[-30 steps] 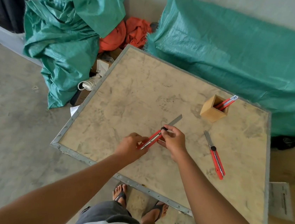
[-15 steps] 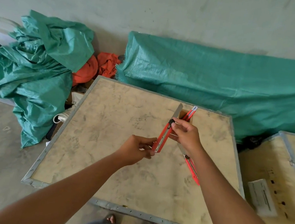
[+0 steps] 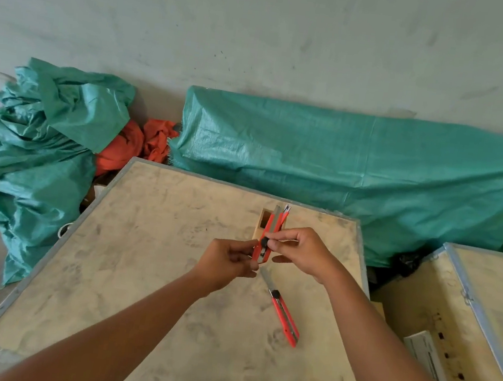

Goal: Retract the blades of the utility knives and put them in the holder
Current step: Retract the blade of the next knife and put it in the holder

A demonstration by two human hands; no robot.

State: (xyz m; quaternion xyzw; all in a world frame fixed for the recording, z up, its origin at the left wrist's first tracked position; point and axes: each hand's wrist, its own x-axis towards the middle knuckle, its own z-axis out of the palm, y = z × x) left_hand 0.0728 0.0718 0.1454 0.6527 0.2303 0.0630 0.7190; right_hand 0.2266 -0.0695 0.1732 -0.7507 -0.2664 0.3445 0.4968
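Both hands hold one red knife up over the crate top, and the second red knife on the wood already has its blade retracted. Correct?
Not quite. In the head view the knife on the wood shows its blade extended. The left hand and right hand do hold the other knife.

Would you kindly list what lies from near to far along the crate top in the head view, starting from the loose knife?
Loose utility knife with its blade out → held utility knife in left hand and right hand → wooden holder → green tarp.

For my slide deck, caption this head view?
Both hands hold a red utility knife; another lies on the crate.
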